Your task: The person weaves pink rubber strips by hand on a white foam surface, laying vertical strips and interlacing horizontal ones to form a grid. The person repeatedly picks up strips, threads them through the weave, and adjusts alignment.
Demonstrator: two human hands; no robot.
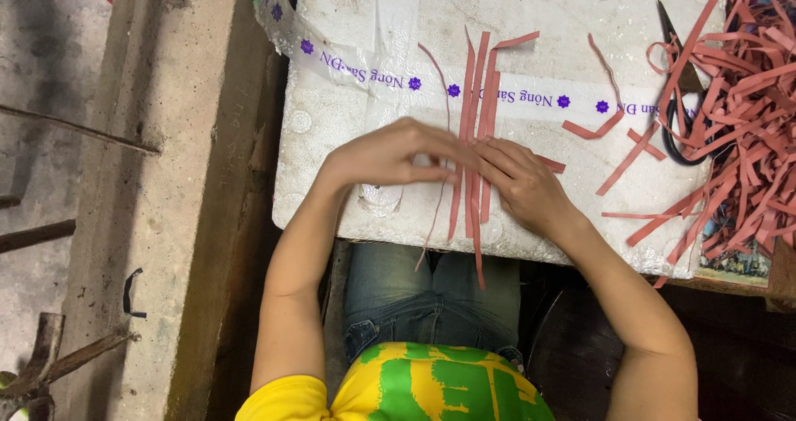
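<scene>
Both hands, left hand (390, 154) and right hand (524, 184), press flat with fingertips meeting on the red paper strips (474, 139).

White foam board (531, 6), taped across, rests over the lap; on it: red paper strips (475, 114), loose strip heap (746, 114), black scissors (681, 135).

Bare white foam surface (332, 131) lies open left of the strips (474, 114) — easy passage there. To the right, scissors (681, 97) and a tangled heap of red strips (750, 114) crowd the way.
</scene>
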